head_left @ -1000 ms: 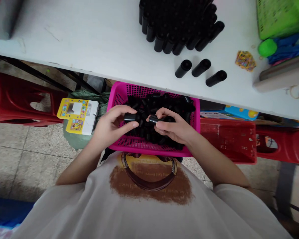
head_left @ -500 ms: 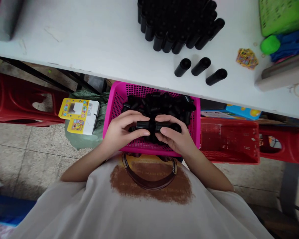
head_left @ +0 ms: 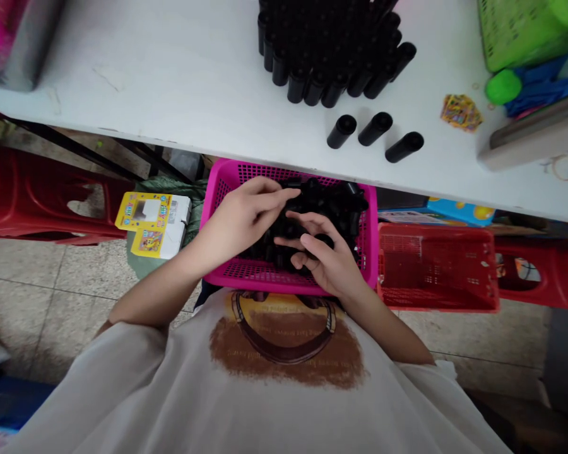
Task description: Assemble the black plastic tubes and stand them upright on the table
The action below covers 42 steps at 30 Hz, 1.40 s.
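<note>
Left hand (head_left: 239, 217) is laid flat, fingers apart, over tubes (head_left: 329, 202) heaped every way in basket (head_left: 220, 189); right hand (head_left: 324, 255) is curled among them, grip unclear.

The pink basket (head_left: 222, 189) looks like glossy moulded plastic with a fine open mesh. The black tubes (head_left: 322, 202) heaped in it seem smooth plastic with a dull sheen, as do the 3 loose tubes (head_left: 373, 129) on the worktop (head_left: 180, 75), whose white surface is matt and lightly scuffed. The red crate (head_left: 435, 271) is perforated plastic. The shirt (head_left: 274, 378) is soft matt cloth.
</note>
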Each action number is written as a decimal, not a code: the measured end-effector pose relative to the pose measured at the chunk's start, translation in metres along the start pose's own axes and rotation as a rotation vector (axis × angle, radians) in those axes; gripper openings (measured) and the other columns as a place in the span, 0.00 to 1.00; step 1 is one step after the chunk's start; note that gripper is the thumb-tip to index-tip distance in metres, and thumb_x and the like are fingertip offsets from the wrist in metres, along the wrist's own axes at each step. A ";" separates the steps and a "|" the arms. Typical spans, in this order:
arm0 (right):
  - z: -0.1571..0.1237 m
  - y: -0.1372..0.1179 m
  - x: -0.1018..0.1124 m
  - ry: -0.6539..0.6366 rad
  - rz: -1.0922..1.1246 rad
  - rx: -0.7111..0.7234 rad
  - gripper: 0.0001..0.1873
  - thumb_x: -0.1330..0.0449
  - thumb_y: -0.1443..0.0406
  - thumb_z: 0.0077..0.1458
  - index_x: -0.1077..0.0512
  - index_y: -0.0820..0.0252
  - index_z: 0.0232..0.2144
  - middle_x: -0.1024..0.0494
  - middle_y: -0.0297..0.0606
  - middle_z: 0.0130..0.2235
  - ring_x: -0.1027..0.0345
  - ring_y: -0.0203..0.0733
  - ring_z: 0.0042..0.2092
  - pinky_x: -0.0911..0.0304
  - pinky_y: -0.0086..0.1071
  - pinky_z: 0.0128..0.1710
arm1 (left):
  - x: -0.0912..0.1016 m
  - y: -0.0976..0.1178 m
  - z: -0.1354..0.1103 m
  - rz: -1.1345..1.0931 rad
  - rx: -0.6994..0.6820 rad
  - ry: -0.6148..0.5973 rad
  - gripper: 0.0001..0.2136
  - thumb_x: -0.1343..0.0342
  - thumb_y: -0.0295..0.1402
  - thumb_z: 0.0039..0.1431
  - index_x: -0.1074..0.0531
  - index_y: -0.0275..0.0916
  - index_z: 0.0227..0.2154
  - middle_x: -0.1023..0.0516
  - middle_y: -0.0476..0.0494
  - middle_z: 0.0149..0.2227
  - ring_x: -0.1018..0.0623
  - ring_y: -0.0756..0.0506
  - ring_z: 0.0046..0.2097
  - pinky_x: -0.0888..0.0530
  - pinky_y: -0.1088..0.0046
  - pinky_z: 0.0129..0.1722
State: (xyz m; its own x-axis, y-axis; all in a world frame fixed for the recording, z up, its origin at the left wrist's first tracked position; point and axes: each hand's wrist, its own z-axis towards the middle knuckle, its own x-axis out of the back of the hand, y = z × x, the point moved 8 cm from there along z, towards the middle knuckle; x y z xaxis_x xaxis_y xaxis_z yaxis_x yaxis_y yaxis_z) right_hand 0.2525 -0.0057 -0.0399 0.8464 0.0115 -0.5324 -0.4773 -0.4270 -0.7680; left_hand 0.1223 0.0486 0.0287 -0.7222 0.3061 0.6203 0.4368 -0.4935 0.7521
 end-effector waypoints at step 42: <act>-0.012 -0.022 0.046 -0.001 0.073 -0.093 0.14 0.28 0.59 0.48 0.26 0.53 0.35 0.35 0.29 0.33 0.42 0.33 0.29 0.42 0.29 0.26 | 0.001 -0.069 -0.002 0.579 0.428 -0.558 0.15 0.38 0.41 0.67 0.25 0.41 0.52 0.19 0.39 0.50 0.17 0.39 0.43 0.23 0.66 0.42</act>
State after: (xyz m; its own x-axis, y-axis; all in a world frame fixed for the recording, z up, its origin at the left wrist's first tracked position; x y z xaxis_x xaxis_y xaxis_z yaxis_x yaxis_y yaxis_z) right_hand 0.3051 -0.0063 -0.0430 0.8100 -0.0213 -0.5860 -0.5134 -0.5085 -0.6913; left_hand 0.0902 0.0817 -0.0226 -0.0123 0.5089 0.8607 0.8928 -0.3821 0.2387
